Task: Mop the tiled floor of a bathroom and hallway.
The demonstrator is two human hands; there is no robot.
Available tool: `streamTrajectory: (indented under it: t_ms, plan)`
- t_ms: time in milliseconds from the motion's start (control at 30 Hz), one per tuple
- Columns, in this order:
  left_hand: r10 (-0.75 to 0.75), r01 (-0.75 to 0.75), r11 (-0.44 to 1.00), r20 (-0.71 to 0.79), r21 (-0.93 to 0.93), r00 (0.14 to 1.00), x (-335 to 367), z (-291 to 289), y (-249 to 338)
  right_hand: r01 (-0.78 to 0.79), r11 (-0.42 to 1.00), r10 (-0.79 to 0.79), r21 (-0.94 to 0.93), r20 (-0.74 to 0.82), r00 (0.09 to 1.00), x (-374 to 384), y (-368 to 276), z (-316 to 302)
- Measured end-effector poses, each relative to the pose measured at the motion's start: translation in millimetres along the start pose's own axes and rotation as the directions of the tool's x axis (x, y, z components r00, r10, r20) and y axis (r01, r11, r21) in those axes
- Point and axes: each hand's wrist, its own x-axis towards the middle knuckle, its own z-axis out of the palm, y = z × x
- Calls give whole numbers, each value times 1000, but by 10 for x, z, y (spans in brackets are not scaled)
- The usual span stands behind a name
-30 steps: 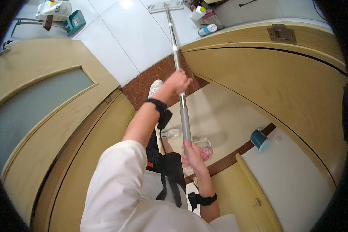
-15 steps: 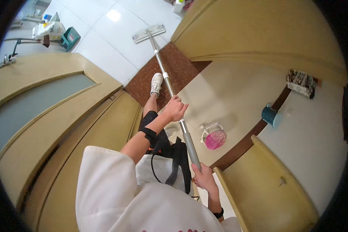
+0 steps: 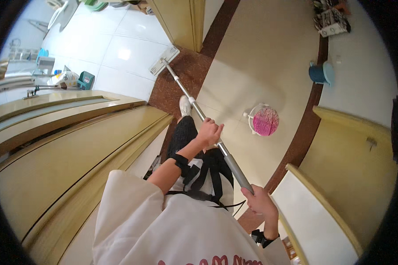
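Observation:
A flat mop slants across the view, with a silver pole and a grey grip at its near end. My left hand is closed round the middle of the pole. Lower down, my right hand wraps the end of the grey grip. The flat white mop head lies at the boundary between the white tiles and the brown threshold, near the foot of a door frame. A white shoe of mine stands on the threshold beside the pole.
A yellowish door with a glass panel is at left. On the right are a pink-topped white stool, a blue bin, a box of dark items and another yellowish door. A green dustpan-like container sits on the tiles.
The mop head has moved back from the white tiles onto the edge of the brown threshold. My view has shifted and turned, and both hands still grip the pole.

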Motion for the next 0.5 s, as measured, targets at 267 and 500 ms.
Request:
streamTrajectory:
  t_ms: [267,500]
  plan:
    - [-89,112,989,220,-98,971,-336,560,-222,-119,983,108,138,85,991,133,208,426]
    - [-72,9,983,341,184,937,-159,578,-976,-29,894,-37,447,138,990,848,211,900]
